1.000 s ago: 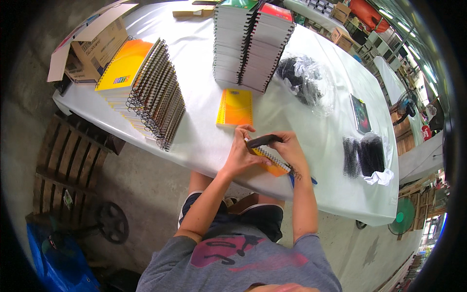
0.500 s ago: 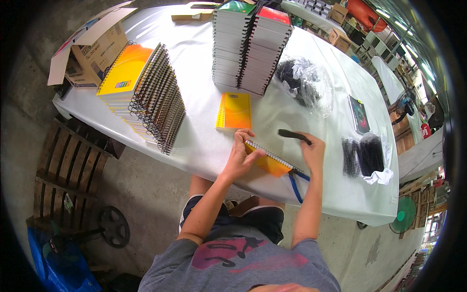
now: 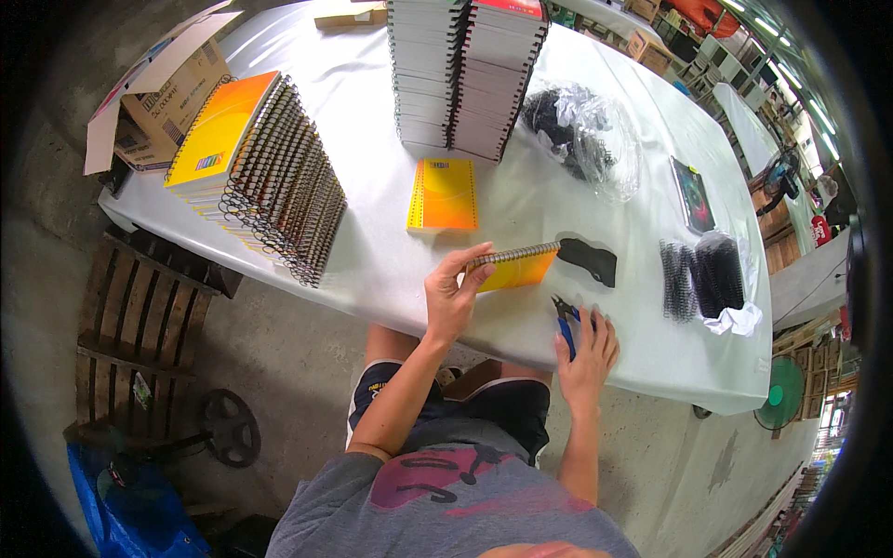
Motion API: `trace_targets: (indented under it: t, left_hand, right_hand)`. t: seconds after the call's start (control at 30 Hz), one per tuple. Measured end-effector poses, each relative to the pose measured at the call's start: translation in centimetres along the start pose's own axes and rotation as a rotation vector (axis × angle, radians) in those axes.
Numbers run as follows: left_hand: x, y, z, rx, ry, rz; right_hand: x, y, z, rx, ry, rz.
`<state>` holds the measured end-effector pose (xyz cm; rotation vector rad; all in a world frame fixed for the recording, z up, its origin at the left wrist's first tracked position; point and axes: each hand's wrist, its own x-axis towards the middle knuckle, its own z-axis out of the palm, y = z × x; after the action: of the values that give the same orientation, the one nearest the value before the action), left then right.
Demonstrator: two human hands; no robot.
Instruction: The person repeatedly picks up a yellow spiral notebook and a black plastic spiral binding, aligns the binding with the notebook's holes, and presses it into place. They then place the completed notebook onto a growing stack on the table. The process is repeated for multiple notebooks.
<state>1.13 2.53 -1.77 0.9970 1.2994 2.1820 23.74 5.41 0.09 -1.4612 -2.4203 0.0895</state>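
Observation:
My left hand (image 3: 452, 293) is closed on one end of a yellow-orange spiral notebook (image 3: 516, 270), tilted with its wire coil upward. Around a pair of blue-handled cutting pliers (image 3: 566, 327) are the thumb and fingers of my right hand (image 3: 586, 358), low over the near part of the table; the jaws point away from me. A flat black strip-like object (image 3: 589, 261) lies beside the far end of the held notebook. Just beyond my left hand sits a small stack of yellow notebooks with punched edges and no coil (image 3: 443, 195).
To the left stands a tall stack of coiled yellow notebooks (image 3: 251, 177) beside an open cardboard box (image 3: 172, 102). Tall stacks of bound books (image 3: 465, 84) rise at the back. On the right are a plastic bag of black coils (image 3: 581, 139), a dark booklet (image 3: 691, 195) and bundled black coils (image 3: 714, 276).
My right hand has let go of the black object, moved nearer to me and taken the pliers. My left hand has turned the notebook so its coil runs more level.

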Motion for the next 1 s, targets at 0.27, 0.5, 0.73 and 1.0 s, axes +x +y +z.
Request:
trace_targets:
  t: [0.27,0.5,0.73,1.0]
  left_hand:
    - [-0.4,2.9,0.4,0.4,0.012,0.251]
    - [-0.3,3.9,0.7,0.459,0.081,0.406]
    - [-0.3,4.2,0.3,0.533,0.06,0.464]
    - [-0.1,5.1,0.1,0.702,0.038,0.625]
  right_hand:
    - [1.1,-3.6,-3.4,0.759,0.05,-0.01]
    - [2.3,-8.8,-6.4,0.419,0.185,-0.298]
    - [2.7,-9.8,-6.6,0.42,0.156,-0.307]
    - [2.5,-9.5,-7.1,0.659,-0.043,-0.27]
